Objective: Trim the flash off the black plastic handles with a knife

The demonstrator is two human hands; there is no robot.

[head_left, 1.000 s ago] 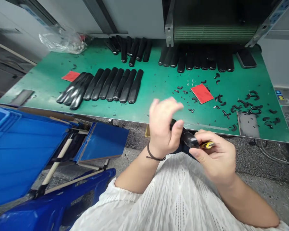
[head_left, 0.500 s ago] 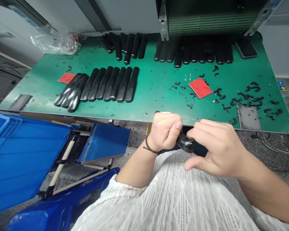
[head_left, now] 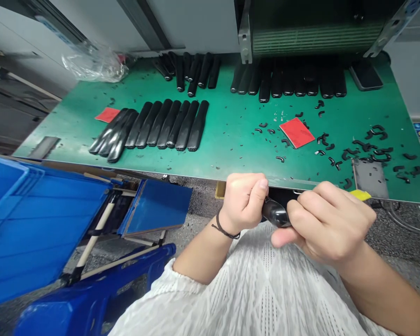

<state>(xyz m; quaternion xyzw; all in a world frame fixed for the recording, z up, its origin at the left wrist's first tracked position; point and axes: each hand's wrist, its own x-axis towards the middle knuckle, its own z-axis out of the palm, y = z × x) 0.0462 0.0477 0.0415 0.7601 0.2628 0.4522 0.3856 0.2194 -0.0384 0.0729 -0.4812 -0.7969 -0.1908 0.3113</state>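
Observation:
My left hand [head_left: 247,200] is wrapped round a glossy black plastic handle [head_left: 276,213], whose rounded end points out to the right. Most of the handle is hidden in my fist. Curled fingers of my right hand [head_left: 331,221] meet that rounded end, with the thumb stretched out below it. A yellow piece [head_left: 360,194] sticks out behind my right knuckles, apparently the end of a slim tool in that fist; the rest is hidden. Both hands are in front of the table's near edge, above my lap.
Rows of black handles [head_left: 164,123] lie on the green table [head_left: 231,161], with more at the back. Small curved black offcuts [head_left: 378,151] are scattered to the right. Red squares [head_left: 297,132], a phone [head_left: 366,74] and a plastic bag [head_left: 94,65] lie there. Blue bins [head_left: 49,228] stand left.
My right hand has turned and closed against the black handle's end, and the yellow piece now shows behind it. My left hand keeps its grip. The view has shifted slightly.

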